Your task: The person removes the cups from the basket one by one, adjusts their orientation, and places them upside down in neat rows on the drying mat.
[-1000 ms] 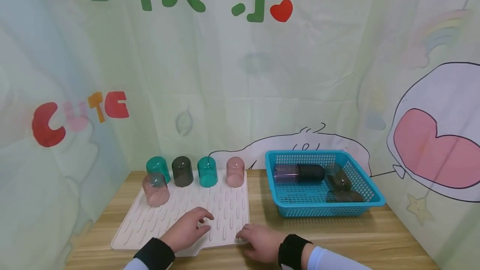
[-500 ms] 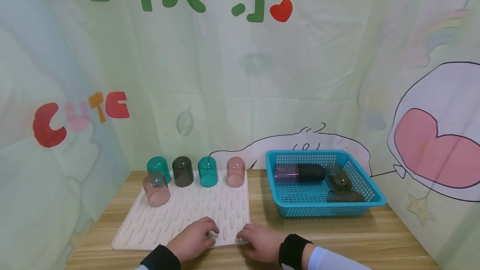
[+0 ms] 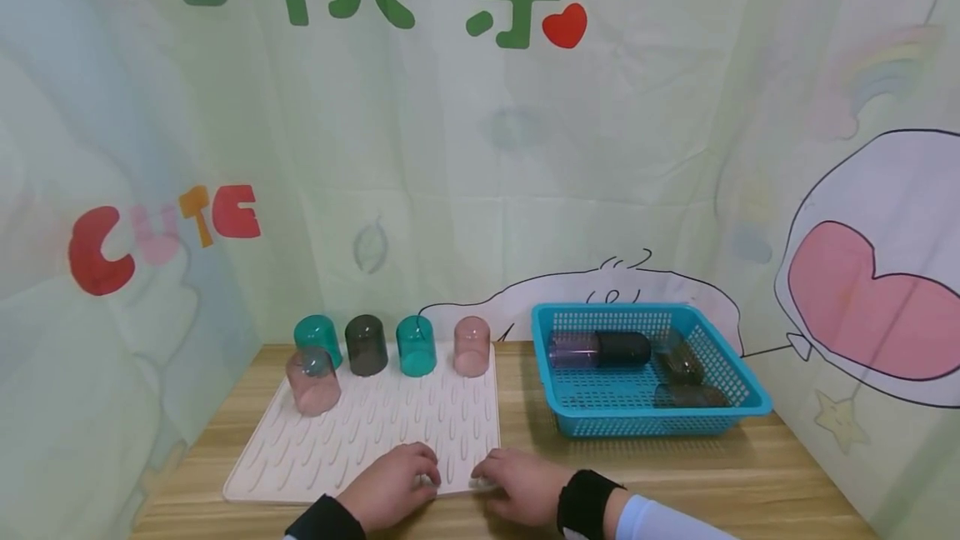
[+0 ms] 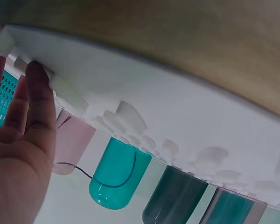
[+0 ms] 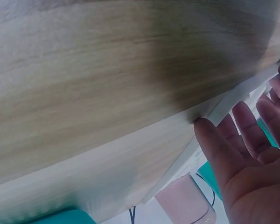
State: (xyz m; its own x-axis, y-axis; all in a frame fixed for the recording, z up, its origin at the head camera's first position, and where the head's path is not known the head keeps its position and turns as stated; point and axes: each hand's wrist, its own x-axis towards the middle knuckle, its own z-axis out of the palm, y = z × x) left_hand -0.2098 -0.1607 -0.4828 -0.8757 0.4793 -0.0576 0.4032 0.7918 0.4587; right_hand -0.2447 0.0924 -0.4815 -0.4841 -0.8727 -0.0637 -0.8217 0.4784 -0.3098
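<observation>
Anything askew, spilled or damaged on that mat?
No spill or damage shows. Only the front pink cup looks slightly odd: it stands forward of the other four cups on the mat, perhaps deliberately.

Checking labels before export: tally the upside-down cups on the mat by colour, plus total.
Teal translucent round-topped cups: 2
Pink translucent round-topped cups: 2
Dark grey translucent round-topped cup: 1
Total: 5, all on the white ridged rectangular mat
</observation>
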